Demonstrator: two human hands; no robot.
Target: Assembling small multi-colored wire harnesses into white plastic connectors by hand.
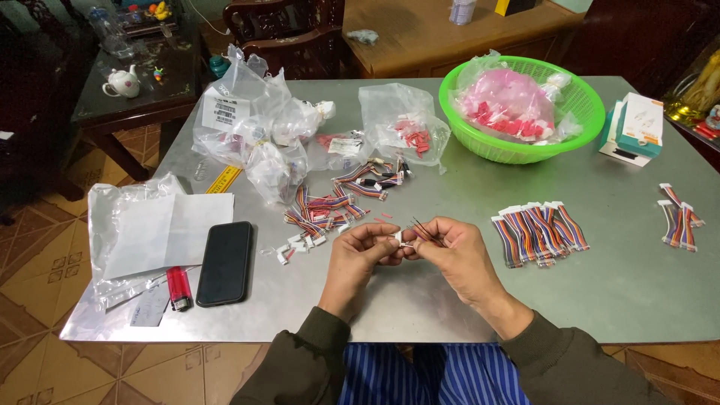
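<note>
My left hand [358, 253] and my right hand [455, 253] meet over the grey metal table [420, 300]. Together they pinch a small white connector [403, 240] with thin dark wires sticking up to the right. A loose pile of multicoloured wire harnesses [330, 208] lies just beyond my left hand. A neat row of similar striped harnesses [540, 229] lies to the right of my right hand.
A green basket [577, 112] with a pink bag stands at the back right. Clear plastic bags [255, 127] of parts sit at the back left. A black phone [225, 262], a red lighter [179, 289], paper sheets, a teal box [637, 127] and more harnesses [679, 217] lie around.
</note>
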